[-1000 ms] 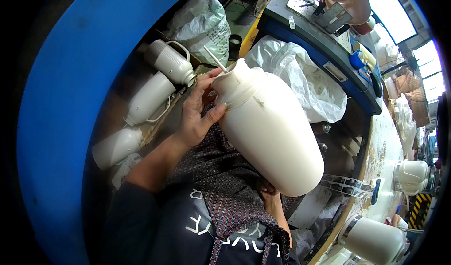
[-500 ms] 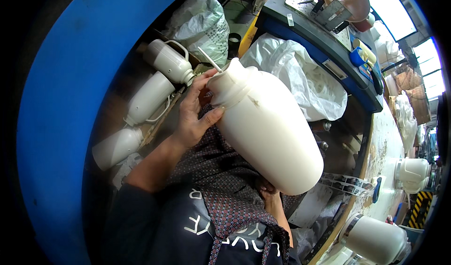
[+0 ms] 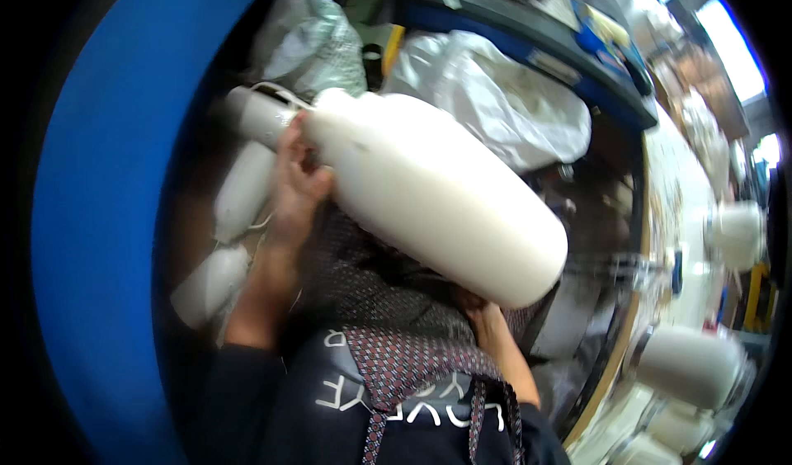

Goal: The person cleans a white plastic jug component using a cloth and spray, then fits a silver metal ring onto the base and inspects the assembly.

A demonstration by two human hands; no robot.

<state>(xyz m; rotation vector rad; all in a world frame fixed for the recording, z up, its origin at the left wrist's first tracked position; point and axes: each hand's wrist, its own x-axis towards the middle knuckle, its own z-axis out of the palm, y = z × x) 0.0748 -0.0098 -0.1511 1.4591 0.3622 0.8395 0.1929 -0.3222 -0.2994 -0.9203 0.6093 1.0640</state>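
A large cream-white plastic thermos jug body [image 3: 437, 188] lies slantwise across my lap, its neck to the upper left and its rounded base to the lower right. My left hand [image 3: 304, 172] is closed on it at the neck end, with the thumb along the near side. Beneath the base, my right hand [image 3: 481, 306] holds the jug from below; most of its fingers are hidden by it. The picture is blurred by motion.
On the left, near a blue panel [image 3: 91, 217], lie a handled jug [image 3: 262, 117] and two more [image 3: 245, 188], [image 3: 210, 286]. Plastic sacks [image 3: 309, 48], [image 3: 495, 102] stand ahead, beside a dark bench [image 3: 511, 40]. More jugs [image 3: 689, 364], [image 3: 737, 234] sit on the right-hand worktable [image 3: 672, 160].
The jug has tilted flatter, its neck swinging left with my left hand. A thin white stick seen at its mouth before no longer shows. The view has shifted, and more jugs show at lower right.
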